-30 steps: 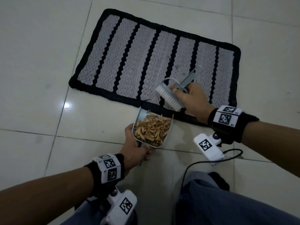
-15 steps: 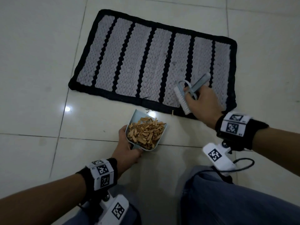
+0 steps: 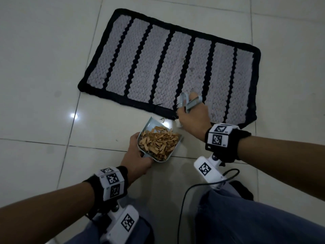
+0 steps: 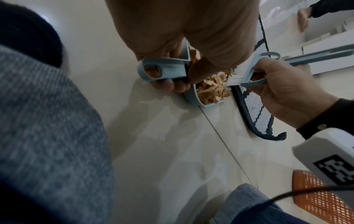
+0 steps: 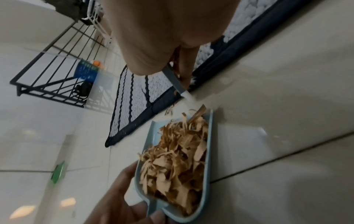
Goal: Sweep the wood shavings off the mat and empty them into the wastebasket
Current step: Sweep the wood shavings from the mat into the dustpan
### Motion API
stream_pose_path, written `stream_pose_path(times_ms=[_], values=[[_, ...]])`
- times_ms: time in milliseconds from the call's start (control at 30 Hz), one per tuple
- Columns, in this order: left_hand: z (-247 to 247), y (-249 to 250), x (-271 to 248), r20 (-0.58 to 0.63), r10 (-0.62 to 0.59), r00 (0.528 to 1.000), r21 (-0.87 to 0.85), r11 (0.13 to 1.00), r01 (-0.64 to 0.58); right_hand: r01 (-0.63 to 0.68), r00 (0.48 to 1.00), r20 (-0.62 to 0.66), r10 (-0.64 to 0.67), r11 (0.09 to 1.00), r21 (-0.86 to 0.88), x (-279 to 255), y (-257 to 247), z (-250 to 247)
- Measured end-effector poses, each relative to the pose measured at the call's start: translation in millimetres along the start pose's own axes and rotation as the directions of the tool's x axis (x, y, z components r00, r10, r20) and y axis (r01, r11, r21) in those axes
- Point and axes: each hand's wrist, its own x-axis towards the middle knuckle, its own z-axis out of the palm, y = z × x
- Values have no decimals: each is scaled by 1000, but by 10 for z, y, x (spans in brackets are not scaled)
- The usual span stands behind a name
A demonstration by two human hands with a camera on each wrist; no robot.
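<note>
Presently we note the mat point(image 3: 168, 71) lying flat on the tiled floor point(image 3: 40, 67), its near border just beyond the dustpan point(image 3: 159, 138) mouth. Our left hand point(image 3: 137, 160) grips the dustpan handle; the wood shavings point(image 3: 160, 142) fill it. Our right hand point(image 3: 192, 115) clasps the brush point(image 3: 186, 103), bristles at that border, nearest a few stray shavings point(image 5: 169, 111) lying before the mouth.
</note>
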Motion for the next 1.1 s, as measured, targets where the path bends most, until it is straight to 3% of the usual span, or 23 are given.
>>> stream_pose_path(times_ms=[133, 400, 600, 733, 900, 1000, 1100], values=[[11, -23, 27, -2, 0, 1000, -9, 1000, 0, -52, 999, 5, 52, 996, 76, 55, -32, -88], [19, 15, 50, -17, 3, 1000, -32, 999, -3, -29, 998, -53, 31, 999, 36, 223, 50, -247], [-3, 37, 51, -55, -19, 998, -56, 998, 16, 228, 969, 118, -219, 971, -68, 220, -72, -125], [-4, 73, 37, -55, -30, 998, -69, 997, 26, 303, 949, 137, -284, 943, -142, 334, -153, -64], [32, 115, 37, -49, -35, 998, -73, 997, 32, 425, 891, 216, -399, 900, -92, 334, -216, 22], [66, 121, 80, -47, -42, 998, -58, 998, 40, 446, 867, 289, -406, 891, -86, 291, -233, 84], [92, 129, 117, -45, -48, 998, -53, 998, 45, 385, 869, 375, -322, 917, -105, 248, -263, 100]])
